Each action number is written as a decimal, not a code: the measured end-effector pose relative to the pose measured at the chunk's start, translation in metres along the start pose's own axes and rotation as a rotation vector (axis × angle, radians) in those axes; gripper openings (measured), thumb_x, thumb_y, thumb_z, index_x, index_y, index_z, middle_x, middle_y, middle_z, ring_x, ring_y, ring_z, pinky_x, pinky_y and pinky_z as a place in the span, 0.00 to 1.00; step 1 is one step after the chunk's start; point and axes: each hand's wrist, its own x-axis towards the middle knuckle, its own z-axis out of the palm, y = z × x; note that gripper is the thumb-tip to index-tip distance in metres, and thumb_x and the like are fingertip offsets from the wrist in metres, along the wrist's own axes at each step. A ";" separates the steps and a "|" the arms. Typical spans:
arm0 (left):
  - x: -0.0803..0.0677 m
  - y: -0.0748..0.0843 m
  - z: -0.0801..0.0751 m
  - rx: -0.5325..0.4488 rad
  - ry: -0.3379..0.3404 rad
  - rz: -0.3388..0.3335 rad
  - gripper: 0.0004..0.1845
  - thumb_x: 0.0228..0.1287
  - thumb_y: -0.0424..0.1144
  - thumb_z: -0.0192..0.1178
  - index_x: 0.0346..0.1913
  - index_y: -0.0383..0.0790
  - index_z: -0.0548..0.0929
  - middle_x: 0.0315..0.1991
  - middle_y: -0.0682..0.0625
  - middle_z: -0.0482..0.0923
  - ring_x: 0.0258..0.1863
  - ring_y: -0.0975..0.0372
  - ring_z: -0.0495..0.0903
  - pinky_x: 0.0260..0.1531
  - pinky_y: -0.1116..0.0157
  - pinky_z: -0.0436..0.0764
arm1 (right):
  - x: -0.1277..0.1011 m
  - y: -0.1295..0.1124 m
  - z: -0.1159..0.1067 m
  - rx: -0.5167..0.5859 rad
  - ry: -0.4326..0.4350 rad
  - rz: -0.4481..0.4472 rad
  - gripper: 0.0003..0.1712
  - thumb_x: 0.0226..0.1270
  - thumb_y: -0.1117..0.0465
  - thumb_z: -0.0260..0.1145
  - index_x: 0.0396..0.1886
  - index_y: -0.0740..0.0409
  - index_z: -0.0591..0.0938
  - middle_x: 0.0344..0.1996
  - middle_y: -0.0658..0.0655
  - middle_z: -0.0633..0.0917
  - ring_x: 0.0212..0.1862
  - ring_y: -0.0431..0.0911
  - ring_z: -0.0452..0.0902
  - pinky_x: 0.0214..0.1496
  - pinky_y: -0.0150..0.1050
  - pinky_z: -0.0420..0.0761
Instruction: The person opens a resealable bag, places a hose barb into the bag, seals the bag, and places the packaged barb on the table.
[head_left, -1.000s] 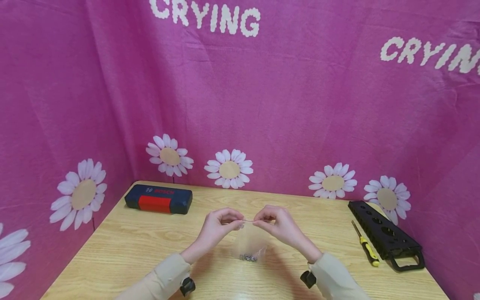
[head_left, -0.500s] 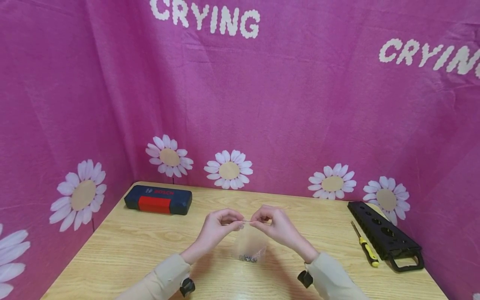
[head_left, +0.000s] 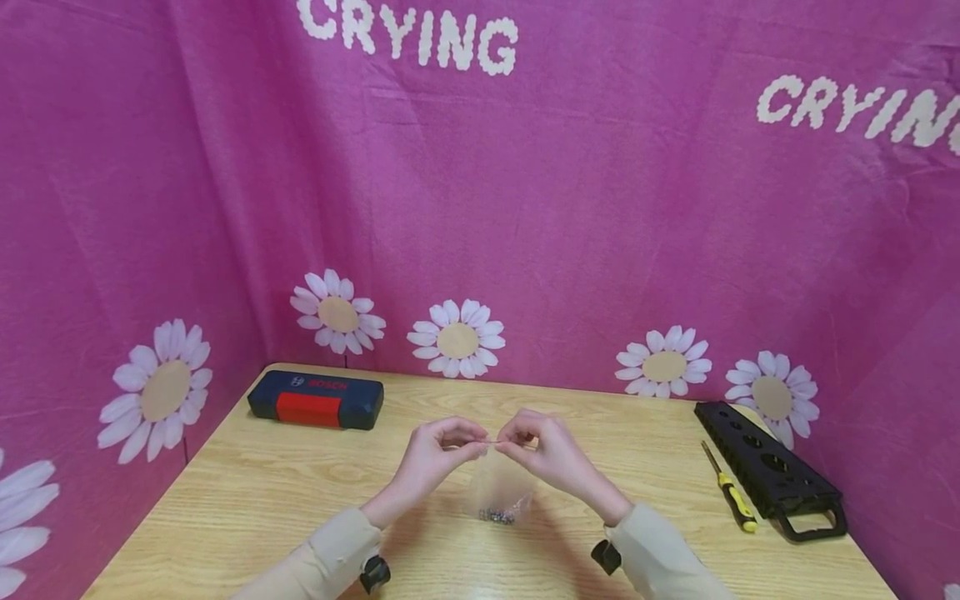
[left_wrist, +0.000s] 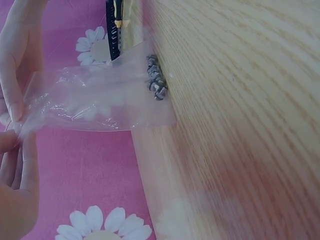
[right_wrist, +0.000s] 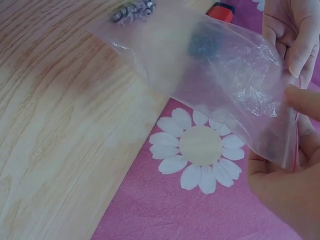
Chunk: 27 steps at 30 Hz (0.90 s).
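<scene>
A clear zip bag (head_left: 501,483) hangs between my hands over the table, its top edge uppermost. A red line runs along that edge in the right wrist view. Several small shiny metal pieces (left_wrist: 156,77) lie in the bottom of the bag, close to the tabletop. My left hand (head_left: 438,450) pinches the top edge between thumb and fingers. Close beside it, my right hand (head_left: 551,450) pinches the same edge, thumb toward me. In the right wrist view the fingertips of both hands nearly meet at the seal.
A blue and red Bosch case (head_left: 317,400) lies at the back left of the wooden table (head_left: 247,500). On the right are a yellow and black screwdriver (head_left: 733,496) and a long black rack (head_left: 772,467) with holes and a handle. A pink curtain (head_left: 555,208) hangs behind.
My right hand has slid a little to the left along the bag's top edge, closer to my left hand. The left hand has stayed in place, still pinching the bag.
</scene>
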 end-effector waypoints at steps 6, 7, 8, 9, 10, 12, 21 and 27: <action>0.001 0.000 0.001 0.018 0.032 0.009 0.11 0.67 0.34 0.72 0.49 0.33 0.88 0.46 0.41 0.90 0.47 0.54 0.89 0.47 0.69 0.86 | 0.000 0.000 0.000 -0.006 0.015 0.003 0.05 0.64 0.70 0.75 0.31 0.58 0.88 0.27 0.50 0.84 0.33 0.32 0.74 0.36 0.31 0.79; 0.000 0.000 0.001 0.018 0.034 0.011 0.11 0.67 0.34 0.72 0.49 0.33 0.88 0.46 0.41 0.90 0.47 0.55 0.89 0.47 0.69 0.86 | 0.000 0.000 0.001 -0.004 0.016 0.012 0.05 0.64 0.70 0.75 0.32 0.58 0.88 0.27 0.49 0.84 0.33 0.32 0.74 0.36 0.31 0.79; 0.000 0.000 0.001 0.017 0.035 0.012 0.11 0.67 0.34 0.72 0.49 0.33 0.88 0.45 0.41 0.90 0.46 0.55 0.89 0.47 0.69 0.85 | 0.000 0.000 0.001 -0.003 0.017 0.021 0.04 0.64 0.69 0.76 0.32 0.57 0.88 0.28 0.49 0.85 0.33 0.32 0.74 0.37 0.31 0.79; 0.000 0.000 0.001 0.015 0.034 0.015 0.11 0.67 0.34 0.72 0.49 0.32 0.88 0.45 0.41 0.90 0.46 0.55 0.89 0.47 0.70 0.85 | 0.000 0.000 0.001 0.000 0.017 0.026 0.04 0.64 0.68 0.76 0.32 0.57 0.89 0.28 0.48 0.85 0.33 0.32 0.75 0.37 0.31 0.79; 0.000 0.000 0.001 0.016 0.035 0.016 0.10 0.67 0.33 0.72 0.48 0.32 0.88 0.45 0.40 0.90 0.46 0.55 0.89 0.46 0.70 0.85 | 0.000 0.000 0.002 0.001 0.015 0.032 0.04 0.64 0.68 0.76 0.32 0.56 0.89 0.28 0.48 0.85 0.33 0.32 0.75 0.37 0.31 0.79; 0.000 0.000 0.001 0.017 0.033 0.018 0.10 0.67 0.33 0.72 0.48 0.32 0.88 0.44 0.40 0.90 0.45 0.56 0.89 0.45 0.71 0.84 | 0.000 -0.001 0.003 0.003 0.009 0.032 0.04 0.65 0.68 0.76 0.32 0.56 0.89 0.28 0.48 0.85 0.33 0.32 0.75 0.37 0.32 0.80; -0.001 0.001 0.001 0.008 0.035 0.018 0.09 0.67 0.34 0.71 0.47 0.33 0.88 0.42 0.40 0.90 0.42 0.59 0.89 0.44 0.71 0.85 | 0.002 -0.001 0.003 -0.020 0.002 -0.002 0.04 0.65 0.69 0.75 0.32 0.57 0.89 0.28 0.49 0.85 0.33 0.32 0.75 0.37 0.33 0.80; -0.001 0.002 0.000 0.011 0.046 0.019 0.08 0.67 0.33 0.72 0.46 0.34 0.88 0.42 0.40 0.90 0.42 0.57 0.89 0.43 0.71 0.85 | -0.001 0.000 0.001 -0.028 0.007 0.002 0.05 0.65 0.70 0.75 0.32 0.57 0.88 0.28 0.48 0.85 0.34 0.33 0.74 0.38 0.32 0.79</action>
